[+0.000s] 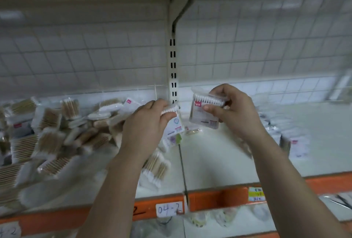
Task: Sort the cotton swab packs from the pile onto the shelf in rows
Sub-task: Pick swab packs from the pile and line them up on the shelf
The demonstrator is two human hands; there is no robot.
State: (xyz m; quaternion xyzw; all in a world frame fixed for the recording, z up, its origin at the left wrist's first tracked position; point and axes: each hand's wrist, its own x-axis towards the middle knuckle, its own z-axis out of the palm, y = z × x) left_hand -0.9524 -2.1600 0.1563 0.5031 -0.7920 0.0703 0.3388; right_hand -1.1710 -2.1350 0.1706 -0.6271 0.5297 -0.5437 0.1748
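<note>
A jumbled pile of cotton swab packs point(57, 133) covers the left half of the white shelf point(219, 161). My left hand point(150, 121) grips one clear pack point(174, 127) by its top, above the seam between the two shelf boards. My right hand point(232, 108) holds a second pack point(204, 112) upright over the right board, thumb across its front. Both packs hang in the air, a little apart. More packs point(293, 142) lie on the right board behind my right forearm, blurred.
A slotted metal upright point(173, 77) and a wire grid back panel point(266, 56) stand behind the shelf. The orange front rail point(219, 198) carries a handwritten label point(169, 209). Another orange shelf hangs overhead. Bagged goods lie on the shelf below.
</note>
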